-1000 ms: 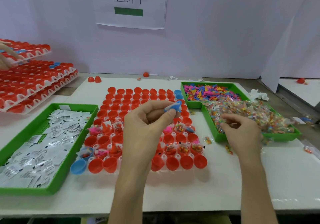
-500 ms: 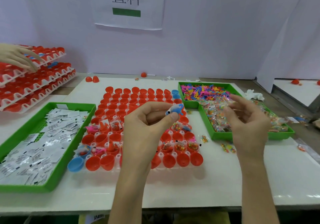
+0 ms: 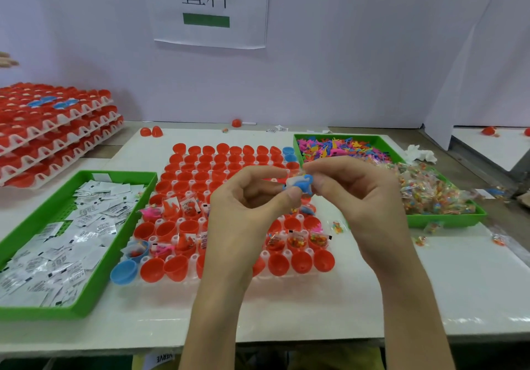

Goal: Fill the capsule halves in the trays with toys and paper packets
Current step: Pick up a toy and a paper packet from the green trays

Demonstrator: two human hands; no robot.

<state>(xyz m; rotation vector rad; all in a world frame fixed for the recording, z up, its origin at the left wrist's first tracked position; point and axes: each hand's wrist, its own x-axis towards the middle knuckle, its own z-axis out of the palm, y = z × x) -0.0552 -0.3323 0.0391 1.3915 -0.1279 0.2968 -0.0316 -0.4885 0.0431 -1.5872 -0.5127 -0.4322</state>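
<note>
A white plastic tray of red capsule halves [image 3: 265,255] is sitting at the middle of the white tabletop [image 3: 286,306]. Left of it, a green plastic tray [image 3: 43,313] is holding white paper packets [image 3: 66,235]. Right of it, a second green plastic tray [image 3: 444,222] is holding small colourful plastic toys [image 3: 341,149] at its back and clear plastic packets [image 3: 430,192] at its front. A stack of white capsule trays [image 3: 51,134] is standing far left, further back. The left hand [image 3: 243,215] and right hand [image 3: 358,197] are meeting above the middle tray, both pinching a small blue plastic toy [image 3: 301,183].
</note>
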